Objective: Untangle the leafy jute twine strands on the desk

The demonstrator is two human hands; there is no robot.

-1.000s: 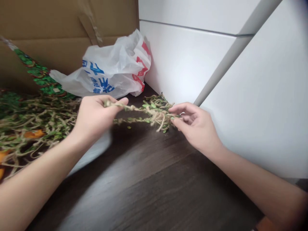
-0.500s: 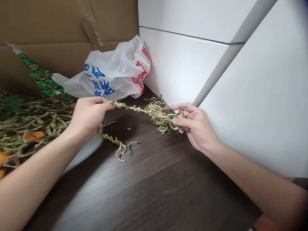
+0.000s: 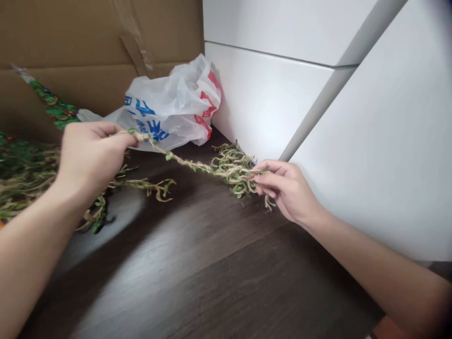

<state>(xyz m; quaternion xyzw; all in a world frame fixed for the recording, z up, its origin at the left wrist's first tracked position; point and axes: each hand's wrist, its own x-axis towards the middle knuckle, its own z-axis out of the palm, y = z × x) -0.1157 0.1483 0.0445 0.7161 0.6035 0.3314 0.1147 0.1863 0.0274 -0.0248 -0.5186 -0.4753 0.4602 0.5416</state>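
Observation:
A twine garland with small green leaves stretches between my two hands above the dark floor. My left hand pinches one end of it, at the left. At the right my right hand closes its thumb and fingers on the garland's other part, beside a small heap of leafy twine that lies by the white panel. A short piece of twine hangs below the right fingers. Under and behind my left hand a larger tangle of leafy twine spreads out, partly hidden by my forearm.
Behind the hands lies a white plastic bag with blue and red print. A green tinsel cone leans at the left before a cardboard box. White cabinet panels border the right side of the dark wood surface.
My left hand has moved left and slightly up, drawing out more garland. Strands of the large tangle have shifted left with it. My right hand has closed further on the twine.

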